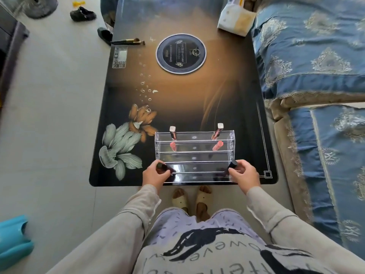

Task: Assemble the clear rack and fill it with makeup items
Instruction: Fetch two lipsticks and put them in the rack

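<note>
Rack sits on dark floral table between grey floor and blue sofa

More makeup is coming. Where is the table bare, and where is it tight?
Bare: the stretch between the round disc and the clear rack, and the flower-printed strip left of the rack, up to the brushes. Crowded: the near edge, where the left hand and right hand grip dark tubes at the rack's ends.

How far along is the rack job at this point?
The clear rack stands assembled, with two gloss tubes on the back tier and two pink lipsticks below. Left hand and right hand each hold a dark item at a front tier. Two brushes lie unplaced.
</note>
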A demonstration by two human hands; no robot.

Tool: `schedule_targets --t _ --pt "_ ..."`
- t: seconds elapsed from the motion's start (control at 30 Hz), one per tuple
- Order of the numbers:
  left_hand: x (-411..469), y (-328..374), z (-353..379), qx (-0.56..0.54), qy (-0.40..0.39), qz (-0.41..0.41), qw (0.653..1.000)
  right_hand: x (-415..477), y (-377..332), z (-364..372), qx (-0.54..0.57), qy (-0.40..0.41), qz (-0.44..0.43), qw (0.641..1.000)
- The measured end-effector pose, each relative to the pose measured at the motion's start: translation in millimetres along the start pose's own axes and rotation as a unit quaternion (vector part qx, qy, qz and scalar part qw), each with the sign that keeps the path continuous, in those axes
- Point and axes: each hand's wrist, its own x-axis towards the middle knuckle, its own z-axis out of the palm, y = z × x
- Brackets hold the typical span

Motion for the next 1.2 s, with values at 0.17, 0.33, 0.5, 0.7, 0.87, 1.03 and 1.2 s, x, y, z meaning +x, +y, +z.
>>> schedule_targets --t 0.17,0.33,0.5,0.7,0.87,1.03,1.2 --pt "8.9 11.5 12.5 -0.005 0.039 0.03 0.999 5.0 -13.6 12.3 0.025 0.039 -0.043 0.998" --pt "20.0 16.9 20.5 0.018 0.066 0.024 0.997 13.7 -19.3 21.9 0.037 0.044 -0.069 0.996" --pt "25.8 19.2 25.5 0.069 0.07 0.025 0.995 25.2 -17.9 26.5 0.012 0.033 -0.058 0.998" --pt "32.0 19.6 25.5 0.122 0.049 0.01 0.991 29.7 -19.6 32.1 -0.004 0.009 -0.052 0.999" --pt "36.2 21.1 26.7 0.146 0.029 0.02 0.989 30.0 -20.6 35.1 -0.011 0.002 -0.049 0.999" --pt "39.2 19.9 27.2 0.144 0.022 0.006 0.989 30.9 -22.5 34.7 -0.027 -0.003 -0.051 0.998" --pt "43.2 17.6 26.9 0.137 0.005 0.003 0.991 29.7 -23.1 34.3 -0.044 -0.018 -0.048 0.998"
